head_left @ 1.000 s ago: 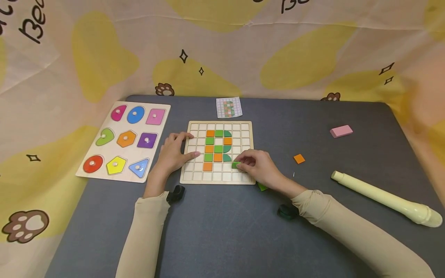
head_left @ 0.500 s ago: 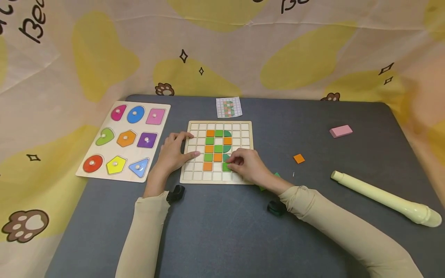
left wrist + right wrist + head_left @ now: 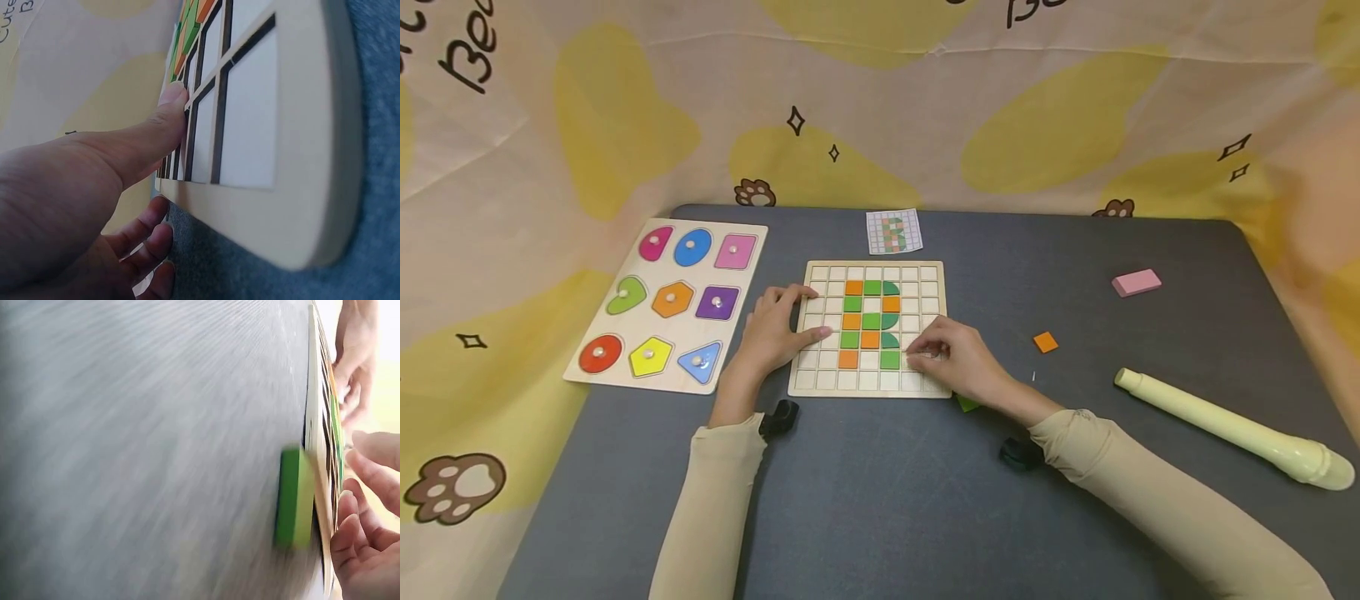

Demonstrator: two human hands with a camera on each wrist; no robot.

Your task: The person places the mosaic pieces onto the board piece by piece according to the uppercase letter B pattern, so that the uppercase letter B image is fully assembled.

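Observation:
A wooden grid board [image 3: 871,393] bears orange and green square tiles and teal rounded tiles in a B-like pattern. My left hand [image 3: 775,329] rests at its left edge; in the left wrist view the thumb [image 3: 167,119] presses on the grid and other fingers lie beside the rim. Just right of a green square tile [image 3: 890,360] in the pattern's lower right hovers my right hand [image 3: 958,358], fingers loosely bent. Its thumb and index stand apart with nothing visible between them in the right wrist view. A loose green piece [image 3: 294,497] lies by the board, partly hidden in the head view.
A pattern card [image 3: 894,232] lies behind the board. Left stands a knobbed shape puzzle [image 3: 688,265]. To the right are an orange tile [image 3: 1045,342], a pink block [image 3: 1137,283] and a long pale-yellow tube [image 3: 1225,425]. A patterned cloth [image 3: 880,100] hangs behind the table.
My right hand carried the green square tile leftward into the grid, let go of it, and drew back a little to the right. My left hand has stayed put.

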